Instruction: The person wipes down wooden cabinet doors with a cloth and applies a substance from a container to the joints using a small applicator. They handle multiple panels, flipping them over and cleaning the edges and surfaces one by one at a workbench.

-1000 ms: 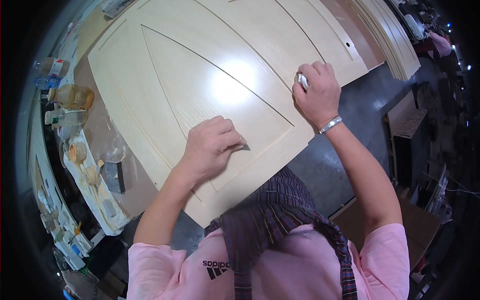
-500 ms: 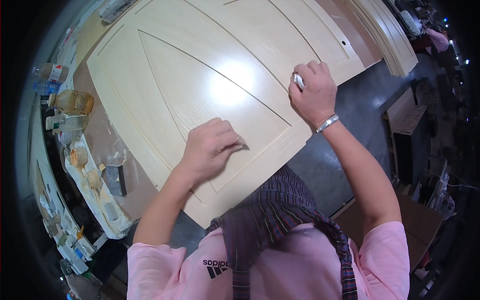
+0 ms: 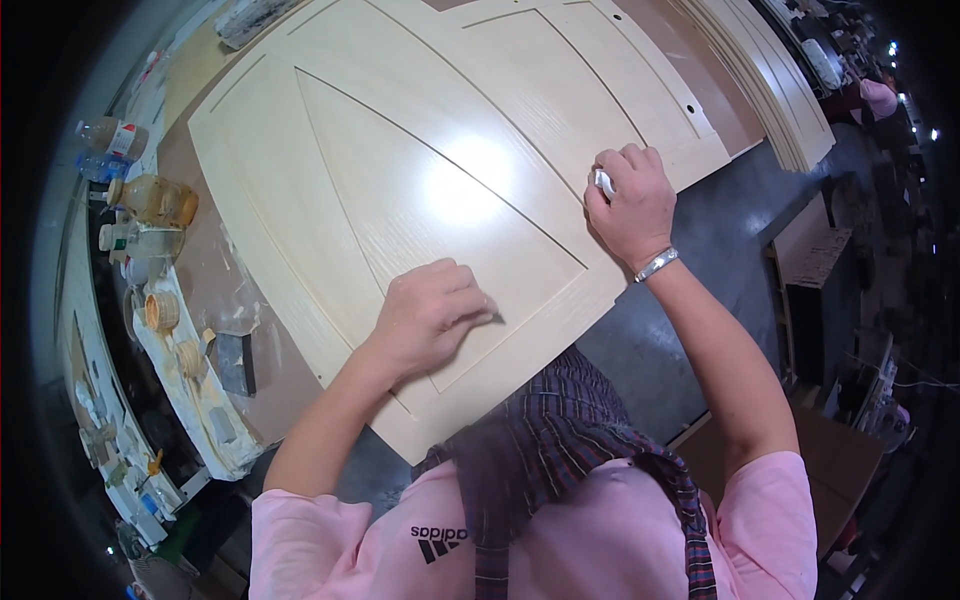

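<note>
A cream panelled door [image 3: 400, 170] lies flat in front of me, its grooves framing a large centre panel. My left hand [image 3: 432, 312] is closed with the fingertips pressed into the groove near the panel's lower corner; what it pinches is too small to tell. My right hand [image 3: 630, 205] rests on the door's right edge, fingers curled around a small white object [image 3: 604, 183].
A paint-stained side bench [image 3: 190, 390] runs along the left with jars, a bottle [image 3: 105, 135], tape rolls and a dark block [image 3: 236, 362]. More stacked door panels [image 3: 770, 90] lie at the upper right. Brown boxes [image 3: 810, 260] stand on the grey floor at right.
Both hands stay at nearly the same places on the door; the view has shifted slightly. The left fingertips keep pressing at the groove.
</note>
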The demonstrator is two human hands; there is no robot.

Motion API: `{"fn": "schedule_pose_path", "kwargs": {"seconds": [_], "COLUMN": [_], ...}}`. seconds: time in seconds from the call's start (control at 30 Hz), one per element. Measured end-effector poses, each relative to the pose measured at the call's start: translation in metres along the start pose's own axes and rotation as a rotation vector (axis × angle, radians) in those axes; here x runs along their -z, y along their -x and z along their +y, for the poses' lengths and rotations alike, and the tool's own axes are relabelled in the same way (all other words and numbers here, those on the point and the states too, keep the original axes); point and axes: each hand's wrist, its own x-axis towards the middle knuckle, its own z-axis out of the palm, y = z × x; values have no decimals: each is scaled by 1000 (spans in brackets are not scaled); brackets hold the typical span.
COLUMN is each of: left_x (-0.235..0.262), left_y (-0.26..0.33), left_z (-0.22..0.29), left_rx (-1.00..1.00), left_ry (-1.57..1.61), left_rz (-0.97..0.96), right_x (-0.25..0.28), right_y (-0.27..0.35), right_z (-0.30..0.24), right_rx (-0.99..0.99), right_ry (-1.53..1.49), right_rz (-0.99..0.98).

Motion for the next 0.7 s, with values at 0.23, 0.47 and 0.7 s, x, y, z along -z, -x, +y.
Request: {"fn": "schedule_pose_path", "kwargs": {"seconds": [0.23, 0.47, 0.7], "left_x": [-5, -2, -9], "left_y": [-6, 29, 41], "left_z": [13, 27, 17], "left_rx": [112, 449, 439], "left_ry": [69, 365, 343], "left_rz": [345, 629, 694], "right_x": [-2, 2, 39], "right_y": [0, 0, 23], "right_z": [-3, 5, -74], "right_rx": [-3, 35, 318], "right_ry": [3, 22, -269], "right_rz": [5, 12, -454]}}
